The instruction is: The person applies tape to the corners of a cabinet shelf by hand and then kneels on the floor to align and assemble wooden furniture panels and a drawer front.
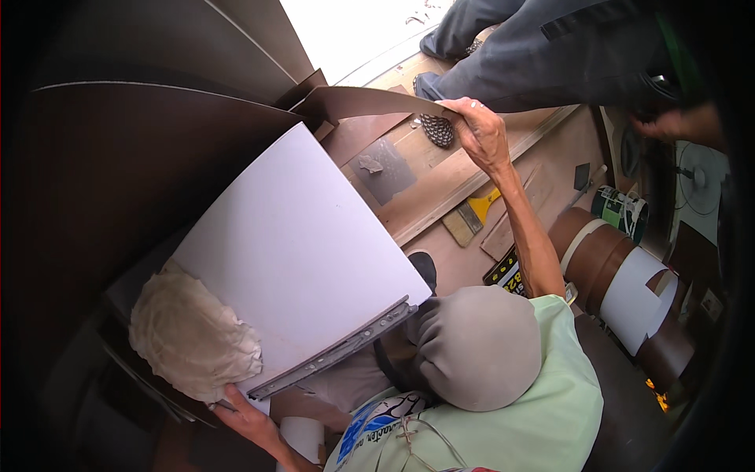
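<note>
My right hand [481, 135] reaches far out and pinches the end of a thin brown strip [370, 101], which looks like bendable veneer or laminate. The strip runs left to the dark brown panels. In front of me lies a white drawer-like box [291, 236] with a metal slide rail [334, 350] along its near edge. My left hand [245, 421] is at the box's near left corner, thumb and finger closed round it; the other fingers are partly hidden. Just beyond that hand, a crumpled cream cloth [193, 334] lies over the box's left end.
Tall dark brown panels [141, 181] stand at the left. A yellow-handled brush [472, 216] lies on the floor. Brown and white rolls [621, 283] and a green bucket [621, 211] are at the right. Another person's legs [543, 63] and hand [680, 126] show at the upper right.
</note>
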Tool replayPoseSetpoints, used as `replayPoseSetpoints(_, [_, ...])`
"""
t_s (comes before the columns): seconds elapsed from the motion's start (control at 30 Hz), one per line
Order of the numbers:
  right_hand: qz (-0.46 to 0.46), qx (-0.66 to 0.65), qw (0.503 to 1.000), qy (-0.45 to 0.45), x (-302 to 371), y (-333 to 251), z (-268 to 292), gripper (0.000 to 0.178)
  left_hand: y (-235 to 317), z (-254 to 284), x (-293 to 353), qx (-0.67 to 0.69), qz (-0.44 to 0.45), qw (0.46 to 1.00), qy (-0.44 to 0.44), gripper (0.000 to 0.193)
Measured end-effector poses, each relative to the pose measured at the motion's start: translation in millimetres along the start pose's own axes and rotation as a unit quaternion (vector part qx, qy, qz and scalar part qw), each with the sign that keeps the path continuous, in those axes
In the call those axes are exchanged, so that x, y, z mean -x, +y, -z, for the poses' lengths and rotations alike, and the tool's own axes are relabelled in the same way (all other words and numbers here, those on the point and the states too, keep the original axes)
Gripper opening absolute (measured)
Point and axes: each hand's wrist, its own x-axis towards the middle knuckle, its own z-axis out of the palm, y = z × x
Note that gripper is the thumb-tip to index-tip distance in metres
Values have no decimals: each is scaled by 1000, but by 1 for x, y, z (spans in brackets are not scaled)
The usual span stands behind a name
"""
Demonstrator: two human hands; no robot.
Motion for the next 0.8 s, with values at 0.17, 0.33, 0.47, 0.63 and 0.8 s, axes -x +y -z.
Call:
replayPoseSetpoints(0.17, [39, 26, 998, -40, -36, 25, 4, 16, -5, -1, -2, 36, 6, 999, -14, 57])
replayPoseSetpoints(0.33, [144, 48, 983, -107, -98, 14, -39, 18, -12, -3, -1, 107, 30, 994, -19, 60])
replayPoseSetpoints(0.47, [132, 37, 971, -195, -125, -16, -80, 15, -5, -4, -1, 142, 40, 989, -29, 61])
replayPoseSetpoints(0.63, [175, 22, 979, -105, -107, -20, -143, 13, 0, -6, -3, 152, 33, 987, -32, 61])
replayPoseSetpoints(0.8, [169, 38, 981, -91, -82, 0, -150, 20, -1, -3, -2, 138, 43, 989, -35, 61])
